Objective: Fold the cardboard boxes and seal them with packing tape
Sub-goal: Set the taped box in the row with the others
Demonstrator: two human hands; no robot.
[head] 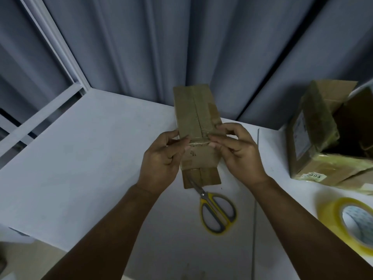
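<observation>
L hand [161, 156] & R hand [236, 152] each pinch an end of the tape strip [198, 140], stretched crosswise over the box [193, 110], which runs lengthwise away from them.

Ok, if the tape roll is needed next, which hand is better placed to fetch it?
The right hand. The tape roll lies on that side; the left hand would likely cross the box and scissors. Both pinch the tape strip.

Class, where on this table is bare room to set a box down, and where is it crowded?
Free: left side of the table, between the window frame and the left hand. Crowded: right, with scissors, tape roll and opened boxes.
</observation>
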